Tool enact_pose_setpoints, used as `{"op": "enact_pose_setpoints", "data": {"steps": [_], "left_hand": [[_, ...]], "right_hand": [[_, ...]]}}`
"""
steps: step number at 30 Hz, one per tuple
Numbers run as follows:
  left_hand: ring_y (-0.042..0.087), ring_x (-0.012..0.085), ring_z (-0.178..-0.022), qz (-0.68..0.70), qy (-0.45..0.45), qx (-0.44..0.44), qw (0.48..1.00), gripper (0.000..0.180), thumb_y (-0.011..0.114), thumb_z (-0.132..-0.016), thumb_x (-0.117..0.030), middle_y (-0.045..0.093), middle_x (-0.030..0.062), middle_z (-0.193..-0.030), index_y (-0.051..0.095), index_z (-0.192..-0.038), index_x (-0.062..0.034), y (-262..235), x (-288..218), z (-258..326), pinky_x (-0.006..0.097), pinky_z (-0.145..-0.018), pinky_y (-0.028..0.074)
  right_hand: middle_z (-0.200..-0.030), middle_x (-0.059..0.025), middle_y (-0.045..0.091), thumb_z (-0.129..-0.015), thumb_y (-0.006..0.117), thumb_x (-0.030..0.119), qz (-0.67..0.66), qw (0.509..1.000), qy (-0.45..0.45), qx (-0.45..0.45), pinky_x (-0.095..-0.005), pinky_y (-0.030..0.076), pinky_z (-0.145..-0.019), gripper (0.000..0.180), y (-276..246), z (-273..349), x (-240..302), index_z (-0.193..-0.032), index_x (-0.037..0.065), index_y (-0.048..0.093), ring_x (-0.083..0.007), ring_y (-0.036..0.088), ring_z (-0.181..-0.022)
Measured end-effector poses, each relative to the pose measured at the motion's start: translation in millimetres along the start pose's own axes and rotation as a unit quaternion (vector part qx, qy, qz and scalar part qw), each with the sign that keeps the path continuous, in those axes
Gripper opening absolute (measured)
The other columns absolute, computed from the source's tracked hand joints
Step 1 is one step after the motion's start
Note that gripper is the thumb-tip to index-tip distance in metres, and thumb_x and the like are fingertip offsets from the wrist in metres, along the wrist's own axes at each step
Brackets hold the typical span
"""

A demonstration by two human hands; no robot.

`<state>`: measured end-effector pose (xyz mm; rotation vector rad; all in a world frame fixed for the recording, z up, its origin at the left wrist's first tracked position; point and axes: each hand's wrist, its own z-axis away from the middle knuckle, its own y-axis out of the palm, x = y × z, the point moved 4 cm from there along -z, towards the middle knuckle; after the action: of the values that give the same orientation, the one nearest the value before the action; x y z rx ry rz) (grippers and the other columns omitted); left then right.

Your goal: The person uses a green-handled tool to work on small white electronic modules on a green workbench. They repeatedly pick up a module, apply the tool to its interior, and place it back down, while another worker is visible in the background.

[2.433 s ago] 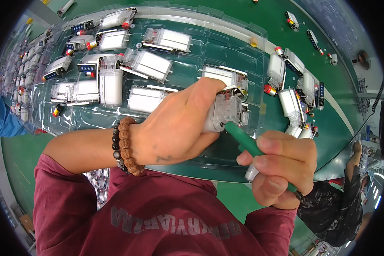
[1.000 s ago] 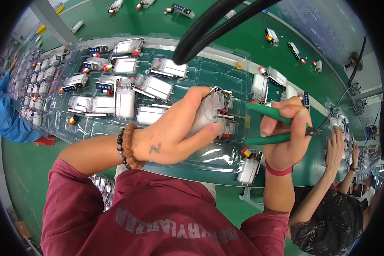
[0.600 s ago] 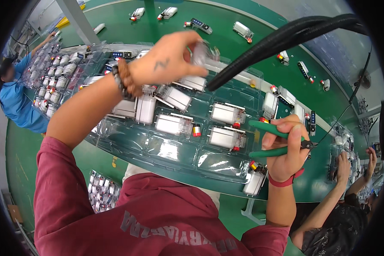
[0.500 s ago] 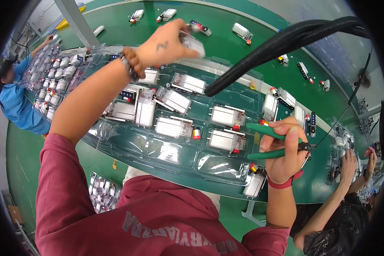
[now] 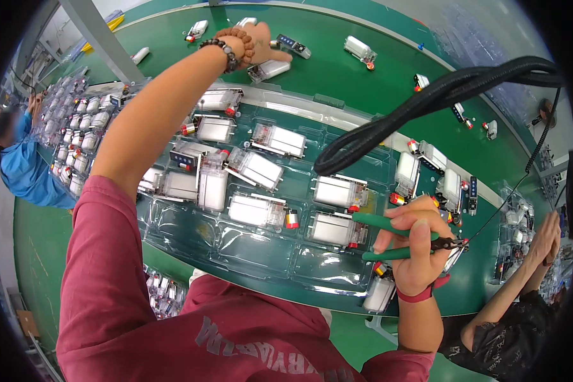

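As the left hand point(image 5: 254, 48) is holding its fingers spread just over a boxy white unit point(image 5: 269, 70) lying on the far green bench point(image 5: 325, 70), the right hand point(image 5: 420, 258) is gripping green-handled metal pliers point(image 5: 388, 254) by the right end of a clear, compartmented plastic tray point(image 5: 254, 247). Similar white-and-clear units point(image 5: 256, 169) are sitting inside, and a looped black cable point(image 5: 407, 111) is hanging above.

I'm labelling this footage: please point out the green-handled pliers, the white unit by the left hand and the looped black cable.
Green-handled pliers point(image 5: 389, 254), head view: on the lower handle.
White unit point(image 5: 271, 70), head view: on its white casing.
Black cable point(image 5: 426, 98), head view: on its doubled stretch.
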<state>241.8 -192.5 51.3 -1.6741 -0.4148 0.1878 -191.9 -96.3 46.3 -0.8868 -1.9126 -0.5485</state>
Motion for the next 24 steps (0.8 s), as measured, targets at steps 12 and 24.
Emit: {"op": "enact_pose_setpoints", "data": {"steps": [12,24], "left_hand": [[0.069,0.0332,-0.097,0.101,0.137,-0.04,0.985,0.039,0.062,-0.093,-0.031,0.07,0.0172,-0.107,0.061,-0.127,-0.0135,11,-25,-57,0.042,-0.081,0.056],[0.058,0.0076,-0.062,0.621,0.134,0.243,0.733,0.036,0.066,-0.094,-0.029,0.062,0.0042,-0.077,0.055,-0.109,0.0009,-91,-130,146,0.021,-0.051,0.045]], "right_hand": [[-0.089,-0.0175,0.063,-0.096,0.051,0.013,-0.009,0.999,0.029,0.011,-0.0292,0.049,-0.062,0.025,3,-5,-3,-0.084,-0.004,0.065,-0.0175,0.065,-0.057],[-0.112,-0.0254,0.065,-0.104,0.042,0.021,-0.059,0.998,-0.034,-0.016,-0.0321,0.054,-0.068,0.034,2,-2,7,-0.099,-0.004,0.065,-0.0187,0.066,-0.072]]}}
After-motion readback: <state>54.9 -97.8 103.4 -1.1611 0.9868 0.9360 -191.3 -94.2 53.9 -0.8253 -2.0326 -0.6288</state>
